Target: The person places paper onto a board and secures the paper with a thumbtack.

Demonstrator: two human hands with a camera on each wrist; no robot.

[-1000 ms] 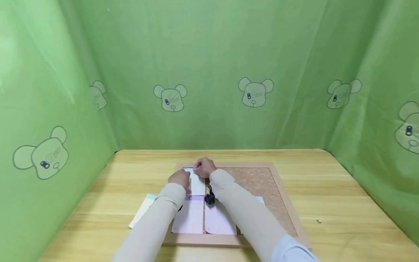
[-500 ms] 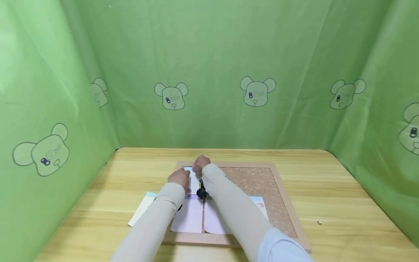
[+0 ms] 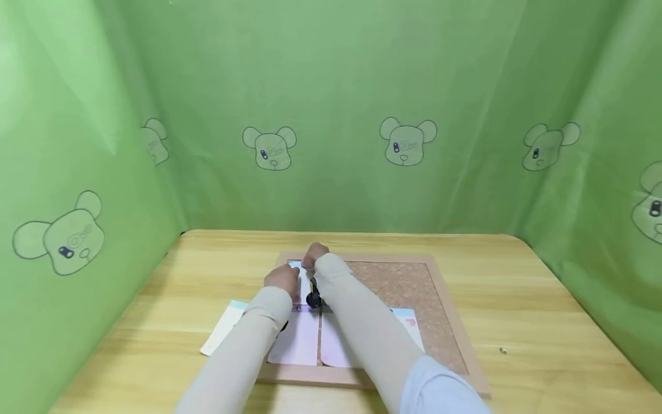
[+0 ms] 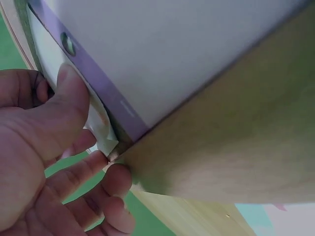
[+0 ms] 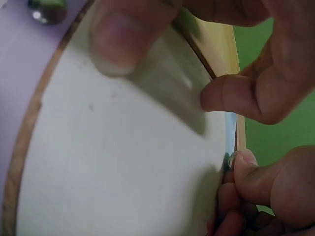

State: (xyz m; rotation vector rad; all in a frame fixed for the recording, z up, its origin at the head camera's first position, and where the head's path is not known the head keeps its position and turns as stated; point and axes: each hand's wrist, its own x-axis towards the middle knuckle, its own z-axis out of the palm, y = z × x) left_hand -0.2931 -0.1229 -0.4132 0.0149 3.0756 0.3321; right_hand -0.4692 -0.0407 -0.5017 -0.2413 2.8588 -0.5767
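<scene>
A white sheet (image 5: 113,157) with a blue top edge lies at the far left corner of the framed cork board (image 3: 393,282). In the head view, my left hand (image 3: 281,278) is at that sheet's left side. The right wrist view shows the left thumb and finger pinching a small silvery tack (image 5: 232,159) near the sheet's top edge. My right hand (image 3: 314,256) is at the top of the sheet. Its thumb (image 5: 118,44) presses on the paper while a bent finger touches near the upper edge. Just nearer, a lilac sheet (image 3: 295,339) bears a round silver tack (image 5: 47,10).
A second lilac sheet (image 3: 333,345) and a blue-topped sheet (image 3: 408,322) lie on the board, partly under the right sleeve. Left of the board are white papers (image 3: 224,328). A small metal tack (image 3: 503,351) lies on the wooden table (image 3: 548,310). Green curtains (image 3: 336,190) enclose it.
My right hand has shifted slightly left along the top of the sheet, and its forearm has swung left, uncovering more of the blue-topped sheet. The left hand stays almost in place.
</scene>
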